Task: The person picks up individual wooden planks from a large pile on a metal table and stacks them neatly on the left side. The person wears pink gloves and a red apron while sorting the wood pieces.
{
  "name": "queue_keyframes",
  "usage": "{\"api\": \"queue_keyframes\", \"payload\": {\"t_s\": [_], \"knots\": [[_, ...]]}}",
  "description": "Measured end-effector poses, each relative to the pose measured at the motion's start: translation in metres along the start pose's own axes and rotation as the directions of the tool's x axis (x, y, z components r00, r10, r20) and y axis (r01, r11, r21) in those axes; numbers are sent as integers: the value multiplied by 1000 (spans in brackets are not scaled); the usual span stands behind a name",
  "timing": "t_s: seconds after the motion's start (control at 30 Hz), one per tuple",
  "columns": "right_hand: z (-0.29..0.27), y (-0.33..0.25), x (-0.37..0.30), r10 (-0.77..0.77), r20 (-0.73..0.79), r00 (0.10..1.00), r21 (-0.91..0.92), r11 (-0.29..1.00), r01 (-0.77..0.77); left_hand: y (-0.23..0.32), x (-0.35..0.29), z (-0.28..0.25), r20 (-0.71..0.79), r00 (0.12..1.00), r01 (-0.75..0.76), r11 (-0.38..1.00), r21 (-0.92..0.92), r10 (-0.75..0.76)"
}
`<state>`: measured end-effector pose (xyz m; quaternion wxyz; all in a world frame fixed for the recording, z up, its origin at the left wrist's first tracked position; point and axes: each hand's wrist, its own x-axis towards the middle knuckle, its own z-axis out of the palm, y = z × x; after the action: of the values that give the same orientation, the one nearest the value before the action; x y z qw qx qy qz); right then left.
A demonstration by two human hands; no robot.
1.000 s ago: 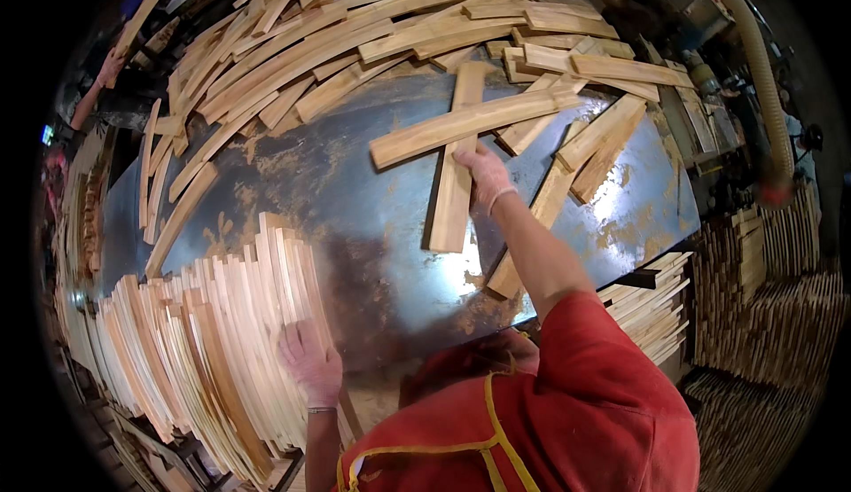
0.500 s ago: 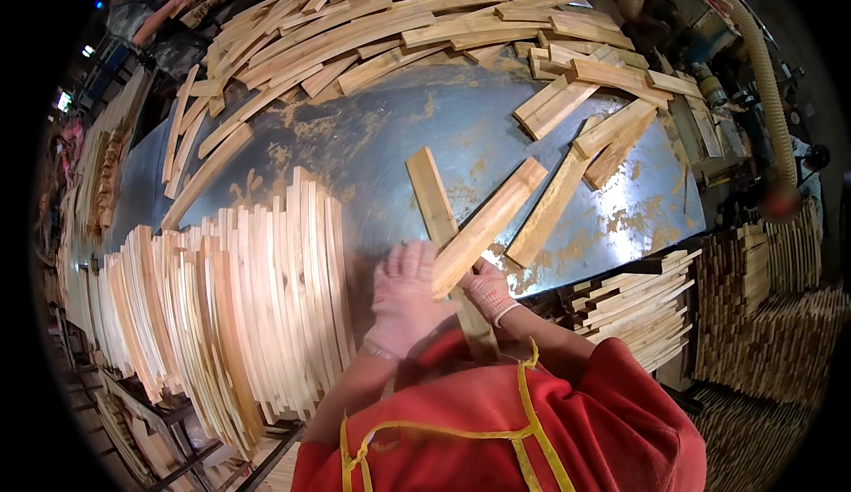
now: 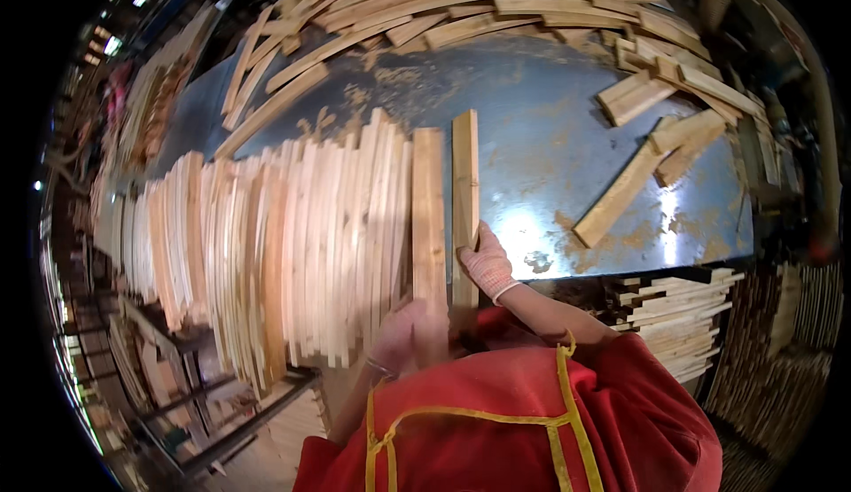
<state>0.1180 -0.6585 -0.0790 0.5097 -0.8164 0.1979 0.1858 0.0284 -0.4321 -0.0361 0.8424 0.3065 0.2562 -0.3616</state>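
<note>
My right hand (image 3: 489, 264), in a pale knit glove, grips a narrow wooden board (image 3: 465, 182) by its right edge. That board points away from me over the metal table (image 3: 532, 120). Beside it, a second board (image 3: 428, 217) runs almost parallel, a small gap between the two. My left hand (image 3: 403, 332), gloved and blurred by motion, is closed round the near end of this second board. To its left stands a tight row of pale boards (image 3: 328, 244) set side by side, and the second board lies close to the row's right end.
A loose heap of boards (image 3: 461, 0) covers the table's far side. Several crossed boards (image 3: 625, 182) lie at the right, among patches of sawdust. Stacked wood (image 3: 683, 324) stands beyond the table's near right edge. A dark metal frame (image 3: 239, 430) is at lower left.
Two boards that lay crossed in front of me now stand apart, nearly parallel. Both hands have parted, one to each board. The view has shifted, bringing the row of boards nearer the middle.
</note>
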Motion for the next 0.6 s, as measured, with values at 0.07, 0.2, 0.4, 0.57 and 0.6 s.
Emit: {"api": "queue_keyframes", "payload": {"t_s": [0.07, 0.2, 0.4, 0.57, 0.6], "knots": [[8, -2, -2, -50, 33, 998, 8, 999, 50, 10, -13, 24, -206, 973, -69, 986, 153, 101], [18, -5, -14, -119, 86, 989, -98, 987, 128, -17, 0, -21, -366, 888, -52, 854, 517, 276], [12, -28, -13, -260, 474, 841, 20, 958, 285, 3, 0, 74, 26, 655, 333, -320, 887, 756], [-36, 12, 64, -407, 366, 837, 314, 901, 300, 21, 60, 60, 238, 622, 383, -555, 738, 746], [-82, -10, 62, -300, 210, 930, 354, 910, 214, 17, 67, 44, 131, 639, 443, -502, 743, 758]]}}
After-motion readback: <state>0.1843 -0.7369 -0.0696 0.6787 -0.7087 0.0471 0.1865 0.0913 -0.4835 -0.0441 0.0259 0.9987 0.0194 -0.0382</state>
